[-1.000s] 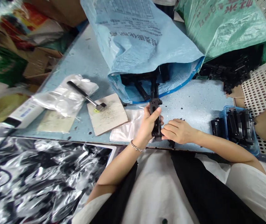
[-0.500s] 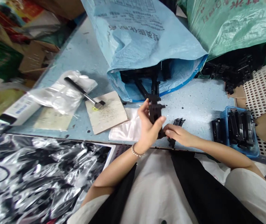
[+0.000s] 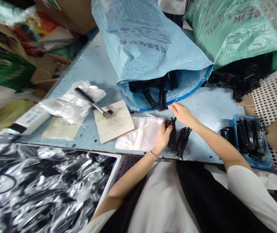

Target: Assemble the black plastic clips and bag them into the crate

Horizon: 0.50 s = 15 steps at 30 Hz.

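Note:
My left hand (image 3: pixel 163 135) is closed around a black plastic part (image 3: pixel 172 131) near the front edge of the table, beside a second black plastic part (image 3: pixel 183 140) lying on the surface. My right hand (image 3: pixel 183 114) is at the mouth of a blue woven bag (image 3: pixel 143 45), its fingers drawn together at the near end of another black part (image 3: pixel 163 98) that sticks out of the bag. How firmly those fingertips grip it is hard to see. Clear plastic bags (image 3: pixel 138 134) lie flat to the left of my left hand.
A brush (image 3: pixel 92 102) rests across a square board (image 3: pixel 114 121) and crumpled clear plastic (image 3: pixel 67 100). On the right, a blue basket (image 3: pixel 269 158) holds several black parts. Behind it, a green bag (image 3: pixel 235 35) spills more. Plastic-wrapped items fill a bin (image 3: pixel 119 158) at lower left.
My hands have separated. The left has lowered the black part to the table beside the other one, and the right has moved forward to the blue bag's mouth. The view has shifted slightly.

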{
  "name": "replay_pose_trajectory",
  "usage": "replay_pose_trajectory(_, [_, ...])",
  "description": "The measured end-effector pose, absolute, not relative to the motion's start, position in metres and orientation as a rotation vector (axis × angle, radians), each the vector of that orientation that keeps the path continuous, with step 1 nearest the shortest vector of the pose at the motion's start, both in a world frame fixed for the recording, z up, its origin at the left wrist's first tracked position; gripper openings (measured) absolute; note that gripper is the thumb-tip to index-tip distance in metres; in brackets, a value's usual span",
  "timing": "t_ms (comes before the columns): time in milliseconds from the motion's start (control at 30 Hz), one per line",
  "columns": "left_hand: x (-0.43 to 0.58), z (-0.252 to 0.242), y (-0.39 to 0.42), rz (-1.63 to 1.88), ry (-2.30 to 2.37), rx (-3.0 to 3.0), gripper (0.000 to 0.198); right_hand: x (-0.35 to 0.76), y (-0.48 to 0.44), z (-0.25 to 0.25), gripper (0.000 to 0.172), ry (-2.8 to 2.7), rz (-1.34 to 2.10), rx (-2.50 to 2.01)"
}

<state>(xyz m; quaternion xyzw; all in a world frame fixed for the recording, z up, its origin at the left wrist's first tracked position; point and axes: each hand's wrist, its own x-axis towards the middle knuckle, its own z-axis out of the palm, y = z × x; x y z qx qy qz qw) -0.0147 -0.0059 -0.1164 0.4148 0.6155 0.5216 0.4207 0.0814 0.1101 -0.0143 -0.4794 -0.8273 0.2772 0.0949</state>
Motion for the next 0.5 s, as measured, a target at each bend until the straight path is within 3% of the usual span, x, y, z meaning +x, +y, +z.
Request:
replay_pose_trajectory(100, [0.012, -0.132, -0.015, 1.215, 1.533, 1.275, 0.042, 0.047, 0.158, -0.033, 0.047, -2.373, 0.746, -1.707])
replay_pose_trajectory(167, [0.017, -0.133, -0.021, 1.23, 1.49, 1.408, 0.042, 0.031, 0.178, -0.048, 0.053, -2.292, 0.936, -1.785])
replay_pose_trajectory(267, [-0.003, -0.121, -0.021, 1.334, 1.464, 1.432, 0.037, 0.025, 0.188, -0.064, 0.033, -2.16, 1.259, -1.761])
replay_pose_trajectory(367, [-0.041, -0.101, -0.004, 1.532, 1.53, 1.272, 0.034, 0.034, 0.176, -0.067, 0.016, -2.138, 1.31, -1.706])
replay_pose_trajectory(500, [-0.072, -0.079, 0.028, 1.56, 1.42, 0.931, 0.059, 0.059, 0.132, -0.05, 0.012, -2.187, 1.363, -1.476])
